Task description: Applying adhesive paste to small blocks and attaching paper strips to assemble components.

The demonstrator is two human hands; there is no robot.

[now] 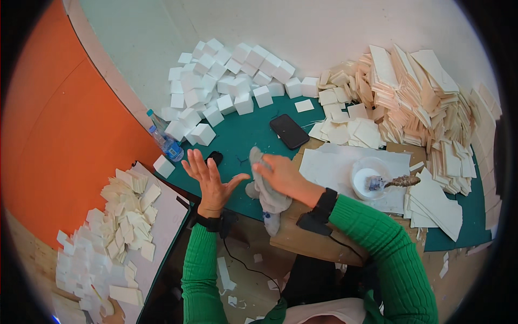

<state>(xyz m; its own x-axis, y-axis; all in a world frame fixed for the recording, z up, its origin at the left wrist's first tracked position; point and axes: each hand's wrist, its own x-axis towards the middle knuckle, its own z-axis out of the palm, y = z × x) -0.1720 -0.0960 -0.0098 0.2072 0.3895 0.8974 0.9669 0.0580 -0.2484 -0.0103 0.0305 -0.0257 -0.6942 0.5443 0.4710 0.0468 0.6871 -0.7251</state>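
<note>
My left hand (pixel 209 183) is raised above the front edge of the green table (pixel 245 129), palm showing, fingers spread, with nothing in it. To its right, my right hand (pixel 283 175) grips a crumpled grey cloth (pixel 267 195). The cloth hangs down past the table edge, and its lower end looks white with bluish marks. Right of my hands stands a round tub of white paste (pixel 362 190). A brush (pixel 396 182) with a crusted brown handle lies across the tub's rim. A white sheet (pixel 324 162) lies under the tub, on brown cardboard (pixel 294 229).
White cubes (pixel 232 81) are heaped at the back. Stacks of cream card pieces (pixel 399 92) fill the right. A black phone (pixel 290 131) lies mid-table, a plastic bottle (pixel 170 147) at left. A side table (pixel 167 224) bears more pieces. Black cables (pixel 245 263) hang from both wrists.
</note>
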